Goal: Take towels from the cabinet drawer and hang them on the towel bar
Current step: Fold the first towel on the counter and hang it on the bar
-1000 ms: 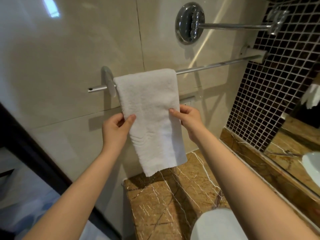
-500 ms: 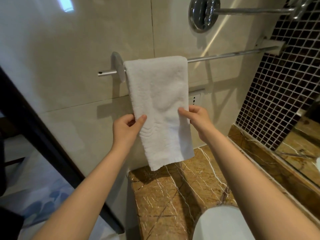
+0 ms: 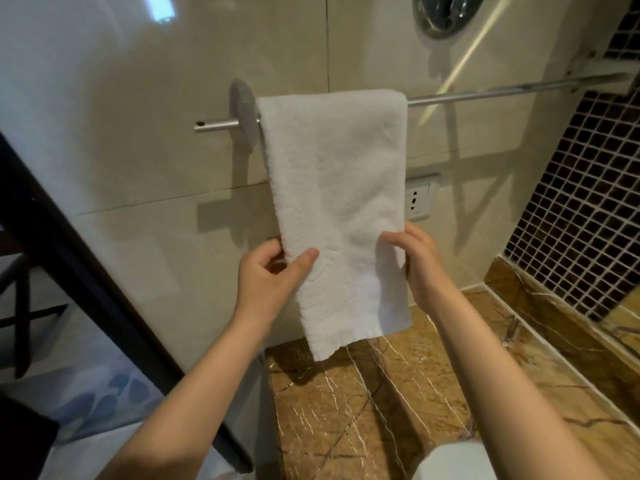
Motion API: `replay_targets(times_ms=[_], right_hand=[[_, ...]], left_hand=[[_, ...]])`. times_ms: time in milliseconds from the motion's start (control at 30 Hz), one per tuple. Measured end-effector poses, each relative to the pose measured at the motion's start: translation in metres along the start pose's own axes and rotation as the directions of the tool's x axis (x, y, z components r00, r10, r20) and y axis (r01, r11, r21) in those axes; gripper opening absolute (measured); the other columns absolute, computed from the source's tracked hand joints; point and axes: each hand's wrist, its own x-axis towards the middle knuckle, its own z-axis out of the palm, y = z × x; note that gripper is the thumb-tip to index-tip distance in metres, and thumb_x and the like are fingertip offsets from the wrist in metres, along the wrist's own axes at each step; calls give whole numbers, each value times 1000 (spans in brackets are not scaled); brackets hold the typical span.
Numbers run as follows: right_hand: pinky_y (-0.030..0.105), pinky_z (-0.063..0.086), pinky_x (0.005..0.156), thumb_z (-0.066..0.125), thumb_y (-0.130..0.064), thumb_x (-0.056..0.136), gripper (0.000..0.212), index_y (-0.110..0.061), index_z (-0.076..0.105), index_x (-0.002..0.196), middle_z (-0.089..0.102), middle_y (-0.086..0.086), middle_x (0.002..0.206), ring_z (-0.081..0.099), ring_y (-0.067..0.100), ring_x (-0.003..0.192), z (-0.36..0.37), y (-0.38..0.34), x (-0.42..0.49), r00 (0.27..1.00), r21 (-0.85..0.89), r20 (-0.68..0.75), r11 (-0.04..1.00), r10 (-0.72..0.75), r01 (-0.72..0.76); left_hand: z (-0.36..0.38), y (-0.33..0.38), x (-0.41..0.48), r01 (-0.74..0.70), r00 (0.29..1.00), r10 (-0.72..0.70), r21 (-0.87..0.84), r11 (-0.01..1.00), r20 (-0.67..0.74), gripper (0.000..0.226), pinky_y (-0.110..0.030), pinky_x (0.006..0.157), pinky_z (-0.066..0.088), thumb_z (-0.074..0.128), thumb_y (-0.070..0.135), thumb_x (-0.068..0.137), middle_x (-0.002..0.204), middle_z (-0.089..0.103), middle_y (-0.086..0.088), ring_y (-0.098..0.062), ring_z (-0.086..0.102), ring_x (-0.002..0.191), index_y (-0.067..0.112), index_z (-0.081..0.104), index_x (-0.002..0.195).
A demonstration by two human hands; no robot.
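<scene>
- One white towel [image 3: 336, 188] is in view. It is draped over the towel bar [image 3: 502, 93] at the bar's left end, just beside the round wall mount [image 3: 244, 116], and hangs down flat against the wall.
- One towel bar, chrome, runs across the wall from the mount to a bracket at the right. A short stub of it sticks out to the left of the mount.
- Two hands, both on the lower half of the towel. The left hand [image 3: 266, 275] pinches the towel's left edge, thumb on the front and fingers curled behind it.
- The right hand [image 3: 420, 265] holds the towel's right edge, fingers wrapped onto the front of the cloth.
- One wall socket [image 3: 417, 200] sits just right of the towel, below the bar.
- One round chrome fitting [image 3: 446, 12] is fixed to the wall above the bar, cut off by the top of the view.
- Below the towel lies a brown marble ledge [image 3: 346, 410] veined with pale lines. The towel's lower hem hangs just above it.
- A white rounded object [image 3: 453, 462] shows at the bottom edge; what it is cannot be told.
- The wall is glossy cream tile [image 3: 138, 133]. To the right is a dark mosaic wall [image 3: 581, 202], and to the left a dark door frame [image 3: 86, 271].
</scene>
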Motion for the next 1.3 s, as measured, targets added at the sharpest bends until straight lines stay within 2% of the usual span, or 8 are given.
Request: replay_targets(times_ms=[167,333,600,733,800,1067,1200,1300], right_hand=[[13,38,45,59,-15,90,38,-23,67,54,56,-15,52,51,1,47,3,13,-2,998,53,-14,997,63,-62],[15,32,46,59,-23,92,30,-16,50,64,43,-13,51,39,3,46,2,16,-3,999,-17,-28,999,39,-39],[14,42,56,58,-20,91,23,-10,60,70,56,-4,65,54,8,62,-5,21,-14,998,-46,-4,997,58,-59],[17,44,60,57,-16,91,22,-18,67,72,65,-11,67,59,2,62,-10,34,-24,990,-113,1,984,138,-137],[22,43,61,57,-18,92,19,-17,68,77,66,-9,71,60,4,62,-10,41,-28,982,-150,8,971,188,-184],[29,26,58,56,-22,95,28,-5,53,74,40,11,67,36,18,61,-9,56,-31,991,-175,-18,975,136,-137],[22,31,52,60,-17,92,26,-3,55,70,47,7,60,43,15,54,-11,64,-33,989,-109,-29,983,143,-145],[18,36,49,62,-14,88,20,-7,57,70,53,1,61,47,11,53,-14,74,-37,988,-106,-21,982,155,-156]], left_hand=[[-2,-17,0,59,995,-55,51,997,-89,28,-24,54,39,74,24,79,59,57,1,-8,48,57,7,61,60],[-2,-19,3,46,991,-40,41,998,-127,46,-30,60,35,73,25,79,67,53,-10,-15,43,63,-17,55,73],[-2,-18,-6,-22,995,34,132,991,-91,37,-18,53,36,73,23,79,61,55,-4,-5,46,56,-7,58,61],[0,-30,-14,91,996,-93,109,990,12,4,-17,64,51,75,14,76,78,72,9,-3,66,71,13,72,75],[0,-41,-20,148,988,-153,135,980,28,9,-19,68,54,76,16,76,82,74,13,-5,69,79,24,72,79],[0,-56,-23,177,984,-172,124,976,-50,32,-31,59,36,72,18,81,65,57,-12,-15,46,62,-9,60,69],[-1,-65,-27,143,989,-140,98,985,-42,38,-33,64,40,70,21,83,72,58,-13,-17,49,68,-15,58,77],[1,-73,-34,179,984,-177,120,976,-29,18,-32,70,49,72,16,82,79,69,-1,-16,62,74,-2,69,80]])
